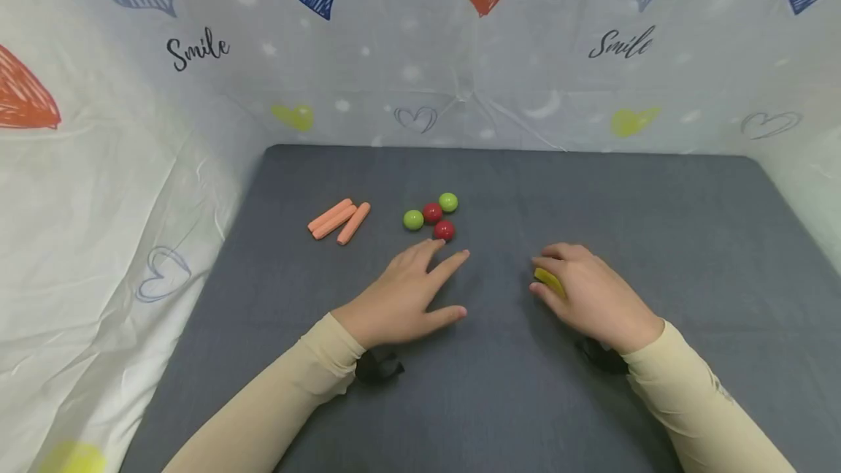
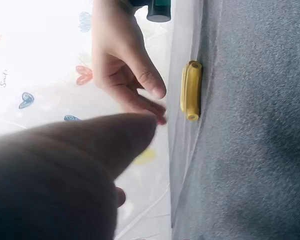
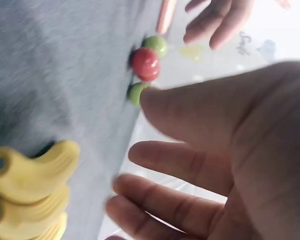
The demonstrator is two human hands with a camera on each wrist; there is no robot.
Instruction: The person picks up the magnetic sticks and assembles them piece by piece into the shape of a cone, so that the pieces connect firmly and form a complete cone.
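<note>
My left hand hovers over the dark cloth with its fingers spread, its fingertips just in front of a red ball. My right hand is over a yellow banana-shaped piece, which it partly hides. Three such yellow pieces lie side by side in the right wrist view, apart from the parted thumb and fingers of that hand. In the left wrist view the yellow pieces rest on the cloth beside the right hand; the left hand looms dark and large.
Three orange sticks lie at the left back of the dark table. Two green balls and another red ball sit near the first red one. A light curtain printed with hearts hangs behind the table.
</note>
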